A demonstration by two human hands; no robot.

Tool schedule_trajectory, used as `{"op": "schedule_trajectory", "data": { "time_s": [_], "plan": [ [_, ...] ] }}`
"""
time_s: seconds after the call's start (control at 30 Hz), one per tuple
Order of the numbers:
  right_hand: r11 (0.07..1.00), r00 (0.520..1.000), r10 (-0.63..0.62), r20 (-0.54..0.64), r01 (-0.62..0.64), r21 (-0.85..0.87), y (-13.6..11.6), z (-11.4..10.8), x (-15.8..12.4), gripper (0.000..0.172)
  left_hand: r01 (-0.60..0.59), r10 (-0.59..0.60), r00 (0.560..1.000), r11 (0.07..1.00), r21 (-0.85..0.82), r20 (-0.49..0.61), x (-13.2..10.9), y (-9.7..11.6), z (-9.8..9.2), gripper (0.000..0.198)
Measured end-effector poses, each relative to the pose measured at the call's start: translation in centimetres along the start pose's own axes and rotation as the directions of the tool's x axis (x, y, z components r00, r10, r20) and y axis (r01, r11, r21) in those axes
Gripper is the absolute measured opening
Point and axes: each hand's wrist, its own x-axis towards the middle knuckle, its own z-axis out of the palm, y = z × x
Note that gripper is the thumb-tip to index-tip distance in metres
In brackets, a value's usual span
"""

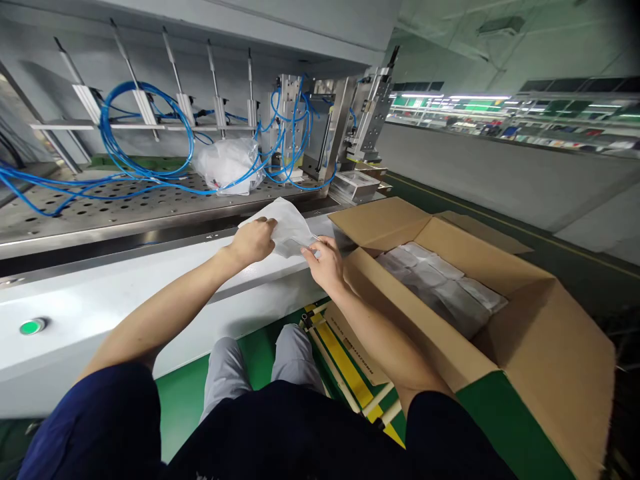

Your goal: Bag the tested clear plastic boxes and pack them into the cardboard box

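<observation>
A thin white translucent bag (286, 220) is stretched between my two hands, just in front of the machine's metal edge. My left hand (253, 241) is closed on its left side, knuckles up. On the lower right corner, my right hand (325, 263) pinches the bag between thumb and fingers. Whether anything lies inside the bag, I cannot tell. To the right stands an open cardboard box (415, 327), with several white wrapped packets (445, 287) laid in rows inside it.
Behind my hands is a perforated metal bench (115, 213) with coiled blue air hoses (103, 127), a clear plastic bag (231, 163) and metal fixtures (367, 120). A green button (33, 326) sits on the white front panel at left. Beneath the box is a tubular frame (345, 387).
</observation>
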Motion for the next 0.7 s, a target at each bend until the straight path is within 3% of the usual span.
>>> {"op": "schedule_trajectory", "data": {
  "time_s": [0.13, 0.23, 0.43, 0.7],
  "plan": [
    [0.982, 0.984, -0.178, 0.005, 0.178, -0.061, 0.1, -0.3, -0.6, 0.022, -0.016, 0.011, 0.994, 0.999, -0.049, -0.107, 0.2, 0.9, 0.5, 0.044],
    [0.962, 0.967, -0.256, 0.009, 0.255, -0.099, 0.2, -0.6, -0.6, 0.022, -0.011, 0.007, 0.994, 0.999, -0.032, -0.11, 0.3, 1.5, 1.2, 0.037],
    [0.973, 0.983, -0.175, -0.062, 0.164, -0.16, 0.1, -0.3, -0.8, 0.021, -0.009, 0.005, 0.995, 0.999, -0.037, -0.096, 0.0, 3.3, 1.5, 0.035],
    [0.991, 0.991, -0.131, -0.03, 0.131, 0.001, 0.1, 1.5, -1.9, 0.013, -0.057, 0.048, 0.996, 0.989, -0.136, -0.072, -0.6, 6.7, 1.6, 0.035]
  ]
}}
